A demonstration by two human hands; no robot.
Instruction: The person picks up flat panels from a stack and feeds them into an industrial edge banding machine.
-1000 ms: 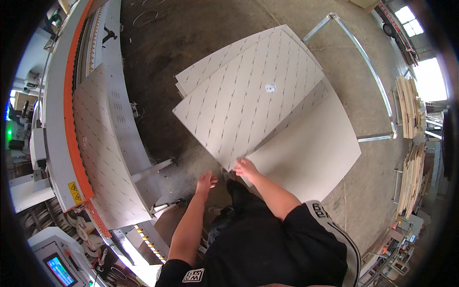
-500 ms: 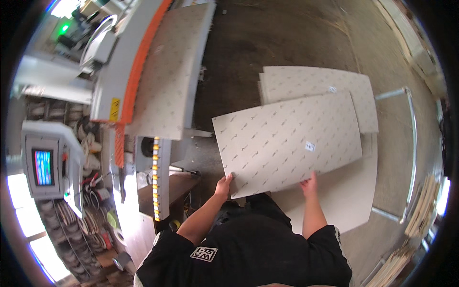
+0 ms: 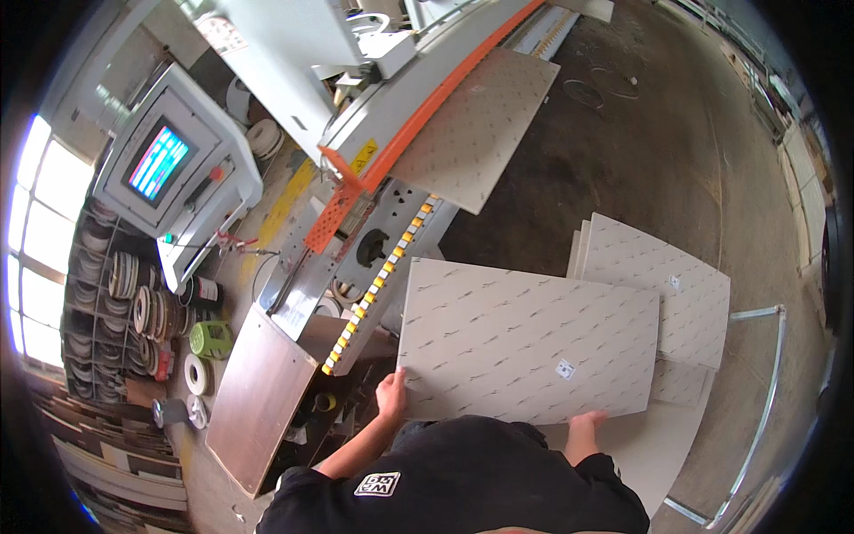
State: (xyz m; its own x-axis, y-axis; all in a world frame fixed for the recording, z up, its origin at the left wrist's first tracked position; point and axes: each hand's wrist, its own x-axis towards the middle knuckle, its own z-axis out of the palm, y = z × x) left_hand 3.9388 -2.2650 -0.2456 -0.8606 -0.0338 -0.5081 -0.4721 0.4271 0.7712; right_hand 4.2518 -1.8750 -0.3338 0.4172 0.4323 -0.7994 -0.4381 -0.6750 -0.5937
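Note:
A pale rectangular board (image 3: 525, 329) with a repeated printed pattern and a small white label lies level in front of my body. My left hand (image 3: 391, 394) is closed on its left edge near the near corner, thumb on top. At the near edge, towards the right, my right hand (image 3: 586, 424) grips the same board; the fingers beneath are hidden. The board overlaps a stack of similar boards (image 3: 685, 276) on the right. Another patterned board (image 3: 489, 116) lies along the orange rail (image 3: 418, 133) of a large machine, out of reach of my hands.
Left of the board runs a support strip with yellow rollers (image 3: 382, 276). Farther left stand a control console with a lit screen (image 3: 161, 162), a wooden side panel (image 3: 253, 383), a green stool (image 3: 211, 340) and racked edging rolls (image 3: 93, 303). A metal frame (image 3: 772, 383) stands right of the stack.
My view has turned left towards the machine. The held board has swung away from the stack towards the roller strip, both hands still gripping it. The board on the machine has advanced along the rail.

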